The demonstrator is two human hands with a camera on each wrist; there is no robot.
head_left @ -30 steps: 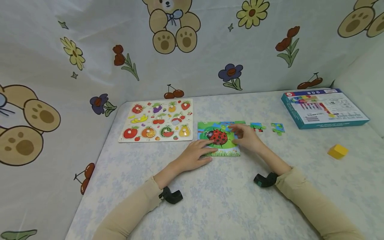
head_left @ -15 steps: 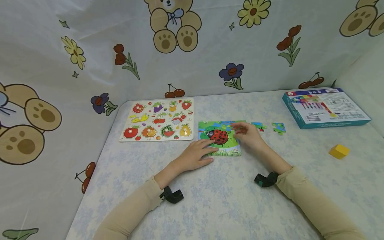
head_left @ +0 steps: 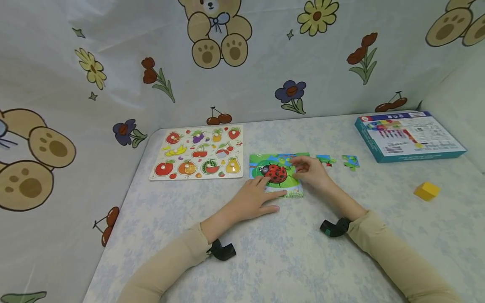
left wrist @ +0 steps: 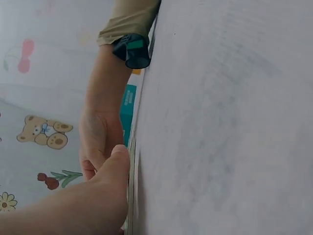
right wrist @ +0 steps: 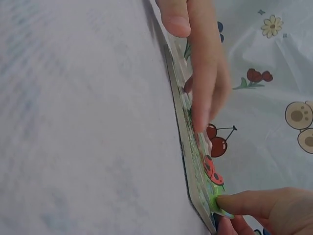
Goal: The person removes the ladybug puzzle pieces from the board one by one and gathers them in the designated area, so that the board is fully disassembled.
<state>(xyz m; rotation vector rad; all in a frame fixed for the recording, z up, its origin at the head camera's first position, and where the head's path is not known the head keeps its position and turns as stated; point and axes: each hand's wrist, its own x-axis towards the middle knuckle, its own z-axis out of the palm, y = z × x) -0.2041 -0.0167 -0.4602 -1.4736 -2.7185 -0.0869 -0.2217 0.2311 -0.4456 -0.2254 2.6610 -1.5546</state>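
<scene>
A ladybug jigsaw puzzle [head_left: 293, 192] in a flat tray lies on the table between both hands. My left hand [head_left: 251, 200] reaches over its lower left part, fingers spread, fingertips on the picture. At the right edge, my right hand [head_left: 315, 173] pinches a green puzzle piece [right wrist: 219, 207] between thumb and fingers. In the right wrist view that piece tilts at the tray's edge, with the red ladybug picture beside it. Two loose blue-green puzzle pieces, a nearer one [head_left: 324, 159] and a farther one [head_left: 351, 160], lie right of the tray.
A white fruit puzzle board [head_left: 182, 177] lies at the back left. At the back right sits a flat teal box [head_left: 417, 136], with a yellow block [head_left: 427, 191] in front of it. A bear-and-flower printed sheet [head_left: 250, 92] hangs behind the table.
My left hand has shifted a little to the right across the puzzle's lower part. The right hand stays at the right edge, almost still.
</scene>
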